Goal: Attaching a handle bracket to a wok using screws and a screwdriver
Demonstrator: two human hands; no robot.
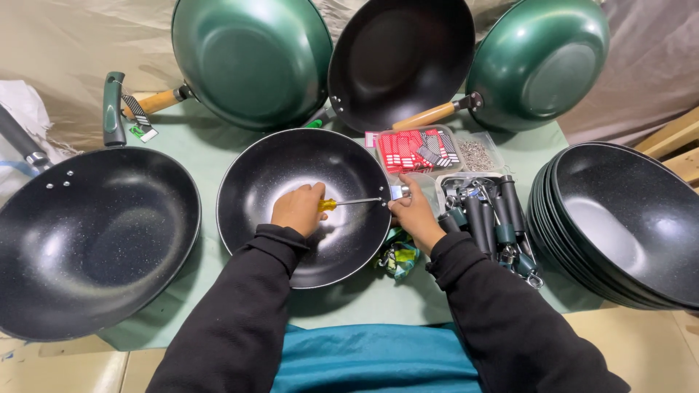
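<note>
Black and speckled inside, a finished wok with a green handle (91, 244) lies at nine o'clock, its handle pointing up toward two green woks and a black one propped against the backdrop from eleven to one o'clock. At the centre sits the handleless wok body (304, 204) being worked on. The left hand (297, 209) is closed round the yellow grip of a screwdriver (349, 202), whose shaft runs across the bowl toward three o'clock, where the tip meets the rim. The right hand (413, 212) pinches a small metal handle fitting (400, 192) against the outside of that rim, fingers closed on it. The step in hand looks like driving a screw through the wall into the fitting; the next turn would call for keeping the tip seated and the fitting square to the rim, since a slip could mar the coating. Just past the right hand, at two to three o'clock, lie a tray of red packets (416, 151), a bag of screws (477, 153) and a tray of dark handles (489, 218), close enough to crowd the wrist. A stack of bare wok bodies (619, 225) fills the four o'clock side.
</note>
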